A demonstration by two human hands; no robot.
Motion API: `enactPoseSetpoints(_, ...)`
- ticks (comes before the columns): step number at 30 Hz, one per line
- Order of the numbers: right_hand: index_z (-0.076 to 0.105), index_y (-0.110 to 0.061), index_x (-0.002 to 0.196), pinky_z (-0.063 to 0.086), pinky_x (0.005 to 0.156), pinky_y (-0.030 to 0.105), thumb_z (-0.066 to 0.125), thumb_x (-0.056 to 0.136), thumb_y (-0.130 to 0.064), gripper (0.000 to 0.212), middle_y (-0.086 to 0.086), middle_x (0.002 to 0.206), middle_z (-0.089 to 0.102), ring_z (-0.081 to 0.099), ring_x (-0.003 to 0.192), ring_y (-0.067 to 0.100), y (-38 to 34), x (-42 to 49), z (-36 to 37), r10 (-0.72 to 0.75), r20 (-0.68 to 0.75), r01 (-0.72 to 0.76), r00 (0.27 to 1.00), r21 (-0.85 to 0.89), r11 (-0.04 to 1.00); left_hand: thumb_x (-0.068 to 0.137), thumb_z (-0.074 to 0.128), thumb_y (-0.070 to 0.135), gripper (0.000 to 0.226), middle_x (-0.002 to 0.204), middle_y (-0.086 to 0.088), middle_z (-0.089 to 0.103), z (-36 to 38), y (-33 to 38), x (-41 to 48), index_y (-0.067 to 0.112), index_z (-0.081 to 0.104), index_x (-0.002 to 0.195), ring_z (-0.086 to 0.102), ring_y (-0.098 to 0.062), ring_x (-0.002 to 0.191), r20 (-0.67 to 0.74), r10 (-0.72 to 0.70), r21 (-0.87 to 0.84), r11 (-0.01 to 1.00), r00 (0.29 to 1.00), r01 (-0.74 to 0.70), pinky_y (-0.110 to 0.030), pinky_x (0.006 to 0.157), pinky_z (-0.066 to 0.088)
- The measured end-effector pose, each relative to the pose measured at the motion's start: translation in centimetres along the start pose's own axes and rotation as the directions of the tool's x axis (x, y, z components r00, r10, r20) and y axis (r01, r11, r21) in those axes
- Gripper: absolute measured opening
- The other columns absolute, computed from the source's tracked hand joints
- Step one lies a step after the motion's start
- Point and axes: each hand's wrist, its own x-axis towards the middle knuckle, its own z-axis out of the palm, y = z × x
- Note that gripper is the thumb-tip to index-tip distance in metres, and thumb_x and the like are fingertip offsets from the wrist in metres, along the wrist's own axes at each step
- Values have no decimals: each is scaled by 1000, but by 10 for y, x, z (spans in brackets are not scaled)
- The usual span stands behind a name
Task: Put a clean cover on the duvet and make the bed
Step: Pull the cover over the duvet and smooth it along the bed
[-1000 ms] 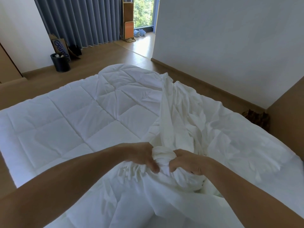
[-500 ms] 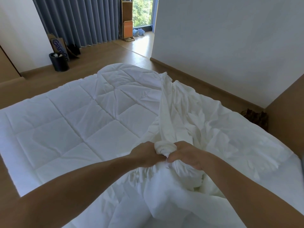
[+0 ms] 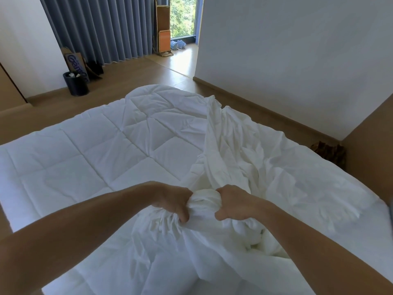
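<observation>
Both hands meet low in the centre of the frame, fists closed on the same bunched wad of white duvet cover [image 3: 265,173]. The left hand [image 3: 174,201] clamps the left side of the wad with the thumb curled down over the gathered cloth; the right hand [image 3: 234,203] clamps the right side, knuckles up. The two fists sit close together with a short roll of fabric stretched between them.

The cover spreads in deep wrinkles over the right half of the frame and spills toward the bottom edge, with one long ridge of cloth running from the wad up toward the far end of the bed. The quilted white duvet [image 3: 102,154] lies flat across the left and centre of the frame, its stitched squares bare, and the cover overlaps its right edge.

In the upper left, a black waste bin [image 3: 75,84] stands on the wooden floor [image 3: 136,73] beside a leaning cardboard box [image 3: 76,62]. Grey-blue curtains [image 3: 102,28] hang behind them. At the top centre a window [image 3: 182,15] shows green foliage, and a white wall [image 3: 297,50] fills the upper right
</observation>
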Motion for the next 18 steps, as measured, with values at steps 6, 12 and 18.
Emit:
enactPoseSetpoints(6, 64, -5, 84, 44, 69, 32, 70, 69, -15, 19, 3, 78, 59, 55, 74, 17, 3, 2, -4, 10, -11, -7, 1000, 281, 960, 60, 62, 2, 37, 88, -5, 67, 10, -6, 1, 8, 69, 96, 66, -18, 81, -98, 118, -406, 902, 988, -148, -31, 73, 54)
enactPoseSetpoints(12, 67, -4, 87, 45, 72, 31, 66, 63, -17, 27, 4, 80, 62, 59, 77, 19, 8, -4, -18, 37, 53, -58, 998, 472, 879, 51, 70, 16, 68, 108, -21, 61, 11, 5, 4, -6, 61, 115, 60, -34, 95, -30, 74, -680, 730, 997, -74, -40, 86, 50)
enactPoseSetpoints(18, 73, -13, 102, 48, 90, 23, 73, 76, -2, 28, 0, 102, 74, 67, 100, 12, 12, -3, -17, 32, 83, -77, 996, 630, 772, 70, 81, 44, 27, 79, 15, 62, 5, 37, 14, 32, 61, 85, 61, -8, 75, -395, 65, 220, 975, 916, 26, -20, 61, 43)
